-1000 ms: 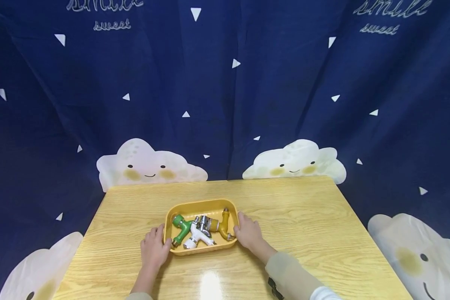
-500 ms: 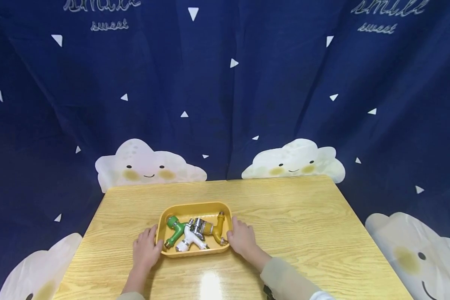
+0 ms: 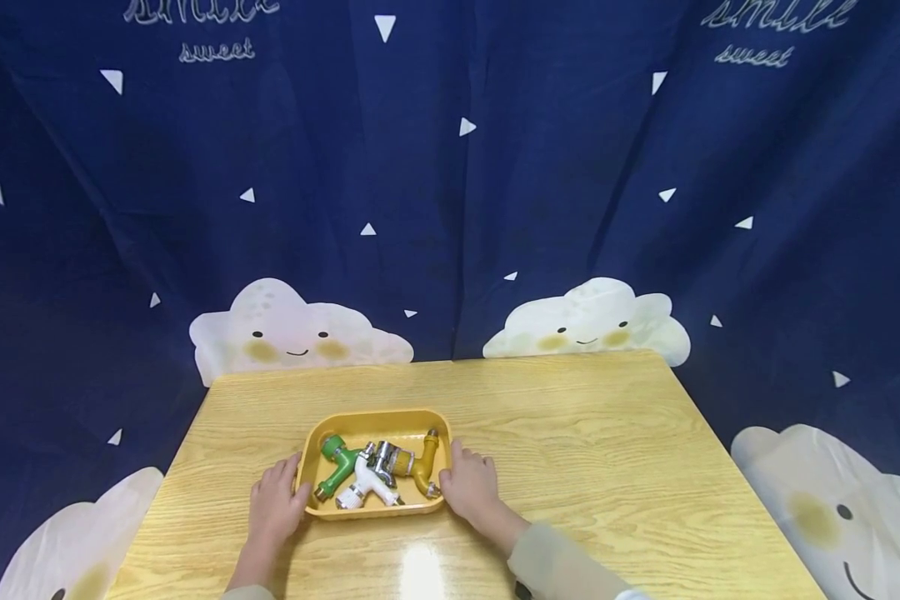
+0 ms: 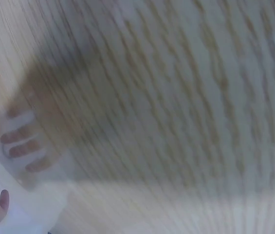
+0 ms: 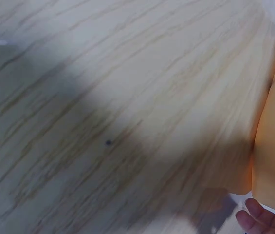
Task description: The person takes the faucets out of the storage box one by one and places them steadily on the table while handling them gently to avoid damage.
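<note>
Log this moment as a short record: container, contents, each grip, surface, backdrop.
Container: yellow tray, on the table
Contents: green tap at left, white tap and chrome tap mid-tray, yellow tap at right
Left grip: at tray's left end
Right grip: at tray's right end
Surface: wooden table
Backdrop: navy curtain, smiling clouds

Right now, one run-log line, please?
left hand: touches yellow tray, left end; right hand: touches tray, right end; tray: on table, containing green tap, white tap, yellow tap, chrome piece
</note>
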